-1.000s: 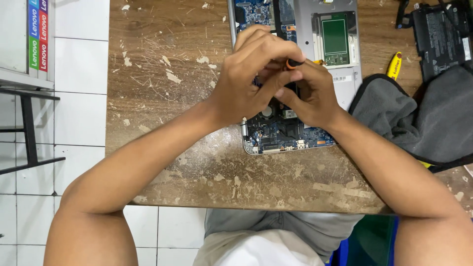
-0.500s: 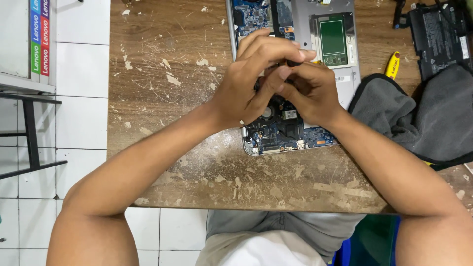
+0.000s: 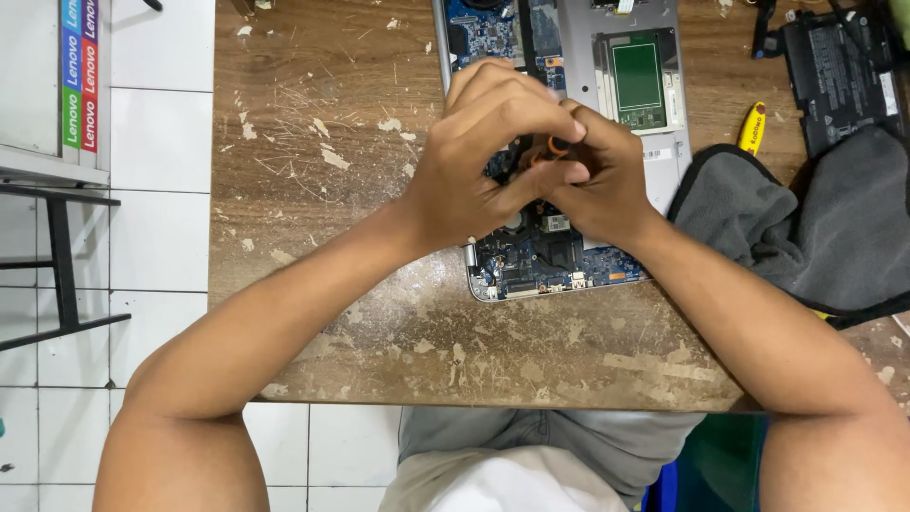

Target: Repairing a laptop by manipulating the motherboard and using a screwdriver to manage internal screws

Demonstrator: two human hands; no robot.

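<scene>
A single head-worn camera looks almost straight down from above the person's shoulders onto the tabletop (image 3: 332,142). It sits close: both forearms enter from the lower corners of the frame and meet at centre. The tabletop fills the upper middle and right; tiled floor (image 3: 156,237) runs down the left side.

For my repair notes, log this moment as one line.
left hand: on tool | right hand: grips orange-tipped tool | under hands: opened laptop | beside: grey cloth | surface: worn wooden table
</scene>
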